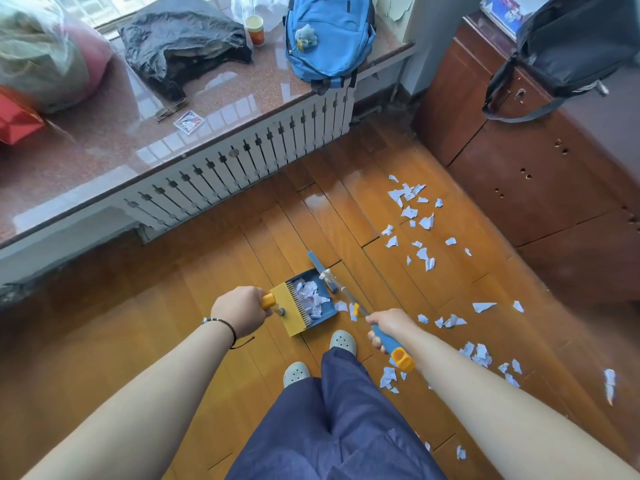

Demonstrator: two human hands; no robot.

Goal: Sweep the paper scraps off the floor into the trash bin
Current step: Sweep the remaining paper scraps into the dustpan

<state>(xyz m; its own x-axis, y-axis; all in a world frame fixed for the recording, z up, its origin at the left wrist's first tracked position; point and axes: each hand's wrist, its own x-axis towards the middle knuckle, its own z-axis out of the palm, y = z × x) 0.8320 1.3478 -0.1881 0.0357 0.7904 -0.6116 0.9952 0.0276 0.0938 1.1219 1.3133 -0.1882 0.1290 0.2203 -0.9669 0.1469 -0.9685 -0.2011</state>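
Two hands work, mid-sweep. Left hand [239,311] is wrapped round the dustpan [308,306] handle, fingers curled tight on the orange grip; right hand [388,327] is closed round the broom [349,299] handle, blue grip with orange cap sticking out behind the fist. Broom head sits on the floor [242,258] just ahead of the right hand, against the pan's open side. Pan lies flat just ahead of the left hand, already holding a heap of scraps [422,254].

Step, as I judge it: collecting, roughly a part done. Most scraps lie loose outward of the right hand, some far ahead of it near the cabinet [519,174], some beside and behind the right forearm. A few sit right by the broom head.

Next move probably calls for reaching the broom out past the right grip and dragging scraps back toward the pan, left grip keeping the pan pressed flat.

Scraps: small, torn, white-blue paper, crumpled, light; likely to flutter. No bin in view.
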